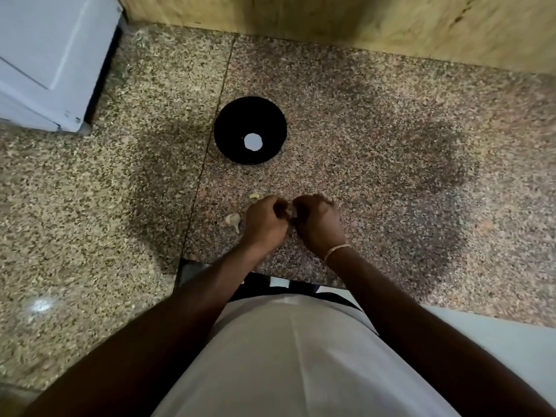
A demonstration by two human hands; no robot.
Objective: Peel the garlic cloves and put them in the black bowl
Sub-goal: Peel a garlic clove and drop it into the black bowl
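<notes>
The black bowl [250,130] stands on the speckled granite counter [376,152], with only a bright spot of reflected light showing at its bottom. Nearer to me, my left hand [264,219] and my right hand [319,219] meet over the counter, fingers curled, pinching a small pale garlic clove [291,211] between them; most of it is hidden. An unpeeled clove [233,219] lies just left of my left hand. A small pale piece [254,195] lies on the counter beyond my left hand.
A white appliance [51,55] stands at the back left corner. A yellowish wall [361,22] runs along the counter's far edge. The counter's front edge [270,269] is close to my body. A thin bracelet [336,250] circles my right wrist.
</notes>
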